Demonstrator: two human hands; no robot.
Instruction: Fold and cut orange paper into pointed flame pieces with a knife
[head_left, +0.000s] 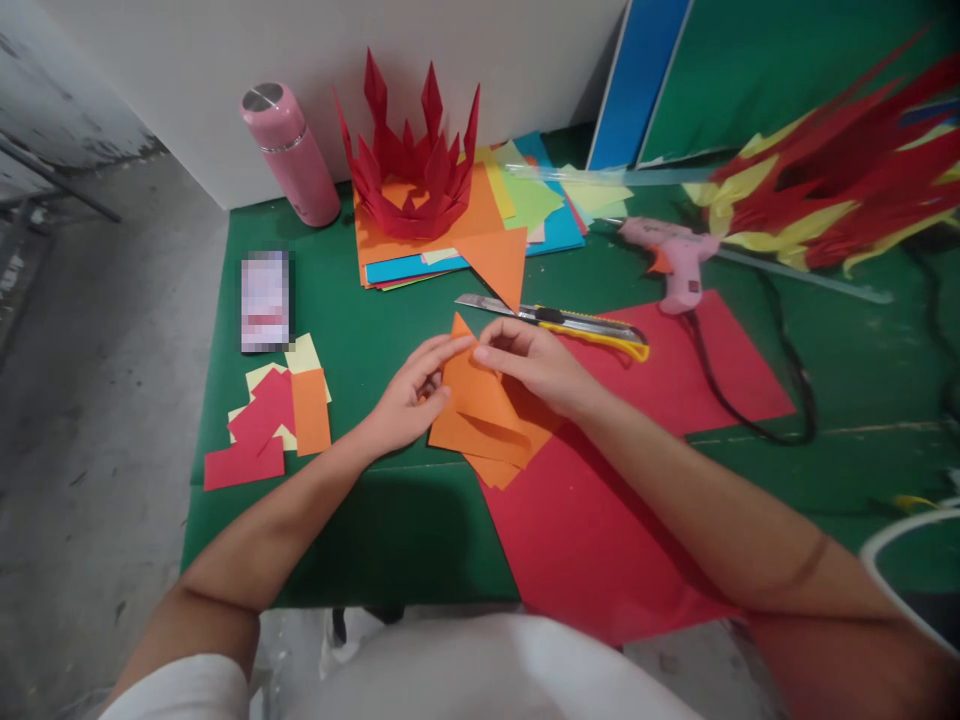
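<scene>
Both my hands meet over a folded orange paper piece (480, 400) lying on the green table (337, 300). My left hand (409, 395) pinches its left edge, fingers curled, fingertips at the pointed top. My right hand (536, 362) is closed on the same piece from the right, fingertips touching the left hand's. More orange folded pieces lie under it, overlapping a large red sheet (600, 500).
A yellow utility knife (570, 322) lies just behind my hands. Further back stand a red paper crown (412, 170) on a stack of coloured sheets (540, 210), a pink bottle (289, 150) and a pink glue gun (675, 262) with its cable. Paper scraps (274, 420) and a phone (264, 300) lie at left.
</scene>
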